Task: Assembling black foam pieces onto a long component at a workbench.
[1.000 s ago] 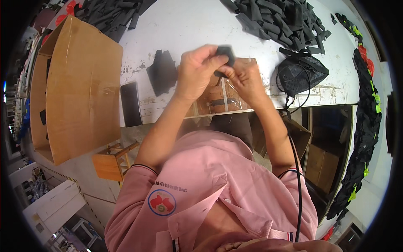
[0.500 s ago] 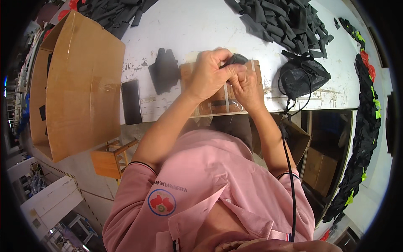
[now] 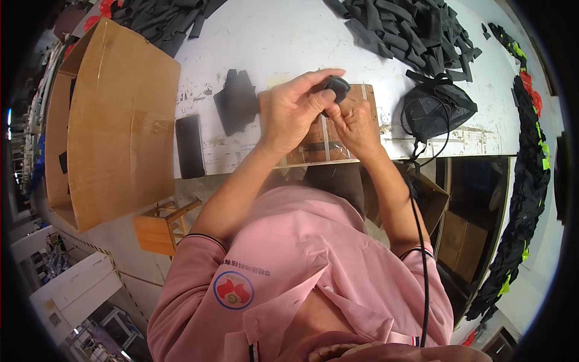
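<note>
My left hand (image 3: 288,114) and my right hand (image 3: 358,128) meet above a brown wooden board (image 3: 369,99) at the table's near edge. Between them they hold a small dark grey fabric piece (image 3: 338,86), which is folded or rolled. The left thumb and fingers are closed around its upper part. The right fingers pinch its lower end, partly hidden behind the left thumb. Flat dark grey fabric pieces (image 3: 236,102) lie just left of the board.
A large cardboard box (image 3: 123,120) stands at the left, beside a black phone-like slab (image 3: 190,146). Heaps of grey fabric tubes (image 3: 401,30) and grey strips (image 3: 158,21) cover the far table. A black mesh bag (image 3: 443,105) with a cord lies right.
The fabric piece has turned more upright, showing a wider face. My left fingers have straightened over its top, and the left hand has shifted slightly leftward. My right hand keeps its pinch.
</note>
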The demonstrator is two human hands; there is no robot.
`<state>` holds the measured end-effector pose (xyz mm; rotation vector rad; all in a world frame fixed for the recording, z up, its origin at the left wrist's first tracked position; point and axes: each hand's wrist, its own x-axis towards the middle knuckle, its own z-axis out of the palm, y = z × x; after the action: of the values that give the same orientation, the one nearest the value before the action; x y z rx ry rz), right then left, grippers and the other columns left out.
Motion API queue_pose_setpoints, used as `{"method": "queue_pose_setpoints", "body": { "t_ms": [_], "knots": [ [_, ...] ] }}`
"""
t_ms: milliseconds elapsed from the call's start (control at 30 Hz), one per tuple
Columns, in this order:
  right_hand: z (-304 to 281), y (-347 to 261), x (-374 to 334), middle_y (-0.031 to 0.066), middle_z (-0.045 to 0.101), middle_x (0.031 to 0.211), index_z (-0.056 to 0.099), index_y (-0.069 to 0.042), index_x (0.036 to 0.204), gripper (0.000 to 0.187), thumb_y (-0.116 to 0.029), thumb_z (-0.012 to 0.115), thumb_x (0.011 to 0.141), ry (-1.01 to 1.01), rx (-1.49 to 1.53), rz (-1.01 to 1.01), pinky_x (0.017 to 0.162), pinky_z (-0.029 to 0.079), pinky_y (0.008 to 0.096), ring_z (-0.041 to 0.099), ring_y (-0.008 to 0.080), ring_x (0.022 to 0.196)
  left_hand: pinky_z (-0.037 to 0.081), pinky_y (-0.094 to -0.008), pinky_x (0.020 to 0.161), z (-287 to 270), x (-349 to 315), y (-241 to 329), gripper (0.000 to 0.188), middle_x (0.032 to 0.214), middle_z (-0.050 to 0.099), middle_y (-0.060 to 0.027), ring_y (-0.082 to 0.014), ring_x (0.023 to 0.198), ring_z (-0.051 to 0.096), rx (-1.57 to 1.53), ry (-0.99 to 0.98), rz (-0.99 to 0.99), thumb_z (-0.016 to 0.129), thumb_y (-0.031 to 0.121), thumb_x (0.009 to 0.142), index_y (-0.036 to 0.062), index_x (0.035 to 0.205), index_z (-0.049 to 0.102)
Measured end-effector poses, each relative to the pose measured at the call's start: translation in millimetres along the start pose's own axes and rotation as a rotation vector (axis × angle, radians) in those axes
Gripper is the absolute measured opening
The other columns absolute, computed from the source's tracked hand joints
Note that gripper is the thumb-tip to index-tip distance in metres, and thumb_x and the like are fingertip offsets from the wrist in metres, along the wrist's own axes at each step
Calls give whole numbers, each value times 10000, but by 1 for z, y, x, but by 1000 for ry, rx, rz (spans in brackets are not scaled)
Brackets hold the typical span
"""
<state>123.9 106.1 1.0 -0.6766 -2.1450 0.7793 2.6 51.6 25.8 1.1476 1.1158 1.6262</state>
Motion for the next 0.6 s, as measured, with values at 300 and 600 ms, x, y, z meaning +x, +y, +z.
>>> {"method": "queue_pose_setpoints", "body": {
  "t_ms": [300,600],
  "knots": [
    [8,4,-8,125,505,594,530,-17,711,124,-126,563,760,43,77,4,482,383,351,507,295,560,456,-246,729,-8,-8,-12,180,858,610,-108,-136,798,572,325,45,56,507,71,808,-36,941,566],
    [-11,-16,3,144,485,584,534,-13,730,161,-165,549,781,-90,26,160,469,384,358,484,322,529,409,-180,526,-6,-1,6,90,678,606,-46,-48,594,520,75,96,37,590,10,730,-32,809,595]
  ]
}}
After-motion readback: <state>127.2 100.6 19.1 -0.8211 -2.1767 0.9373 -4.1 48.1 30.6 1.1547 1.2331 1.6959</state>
